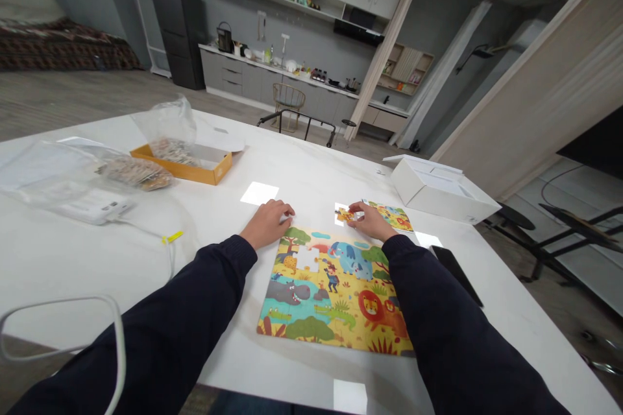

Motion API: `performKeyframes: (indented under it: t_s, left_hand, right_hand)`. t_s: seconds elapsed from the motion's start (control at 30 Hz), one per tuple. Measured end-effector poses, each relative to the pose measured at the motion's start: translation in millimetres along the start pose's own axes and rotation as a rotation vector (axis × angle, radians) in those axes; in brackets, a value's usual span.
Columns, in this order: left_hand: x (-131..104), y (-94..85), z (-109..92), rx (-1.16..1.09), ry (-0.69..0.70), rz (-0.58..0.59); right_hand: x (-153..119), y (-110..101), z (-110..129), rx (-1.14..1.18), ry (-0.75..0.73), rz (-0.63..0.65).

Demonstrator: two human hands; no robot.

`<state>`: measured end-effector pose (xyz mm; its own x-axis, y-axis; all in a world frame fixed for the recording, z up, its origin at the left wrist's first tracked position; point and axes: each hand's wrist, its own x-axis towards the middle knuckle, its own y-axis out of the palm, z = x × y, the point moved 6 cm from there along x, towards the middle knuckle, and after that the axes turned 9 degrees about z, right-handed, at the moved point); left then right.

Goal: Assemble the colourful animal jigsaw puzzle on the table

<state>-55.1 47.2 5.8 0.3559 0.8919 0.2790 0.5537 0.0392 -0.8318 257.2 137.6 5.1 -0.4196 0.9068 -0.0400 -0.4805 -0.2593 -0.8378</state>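
Note:
An animal jigsaw puzzle (pixel 335 298) lies on the white table in front of me, with one piece-shaped gap in its upper left part showing the white tabletop. My right hand (pixel 370 220) pinches a small puzzle piece (pixel 344 214) just beyond the puzzle's top edge. My left hand (pixel 268 223) rests on the table by the puzzle's top left corner, its fingers curled; whether anything is between them is too small to tell. Behind my right hand lies a small reference picture (pixel 392 215) with the same kind of animal scene.
A phone (pixel 456 274) lies right of the puzzle. A white box (pixel 442 191) stands at the back right. On the left are an orange box (pixel 195 172), a plastic bag of pieces (pixel 136 172), a white power bank (pixel 95 205) and a looping cable (pixel 118 337).

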Motion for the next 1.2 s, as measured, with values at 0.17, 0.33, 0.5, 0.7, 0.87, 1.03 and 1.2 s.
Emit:
performKeyframes:
  t_s: [0.17, 0.33, 0.5, 0.7, 0.87, 1.03, 1.2]
  left_hand:
    - [0, 0.3, 0, -0.001, 0.002, 0.003]
    - [0, -0.7, -1, -0.004, -0.008, 0.008]
    - [0, 0.2, 0, -0.009, -0.015, 0.006]
    - [0, -0.6, -2, -0.016, -0.015, -0.002]
    - [0, -0.9, -2, -0.019, -0.029, 0.006]
    - [0, -0.7, -3, -0.017, -0.028, 0.008]
    - [-1, -1.0, -7, -0.019, -0.025, 0.019]
  right_hand:
    - [-4, -2, 8, 0.025, -0.018, -0.036]
    - [-23, 5, 65, 0.125, -0.155, 0.061]
    - [-71, 34, 139, 0.083, -0.420, 0.202]
    - [-94, 59, 143, 0.061, -0.426, 0.154]
    - [-96, 65, 137, 0.043, -0.469, 0.137]
    - [-100, 66, 138, 0.015, -0.509, 0.118]
    - [-101, 66, 137, -0.022, -0.527, 0.113]
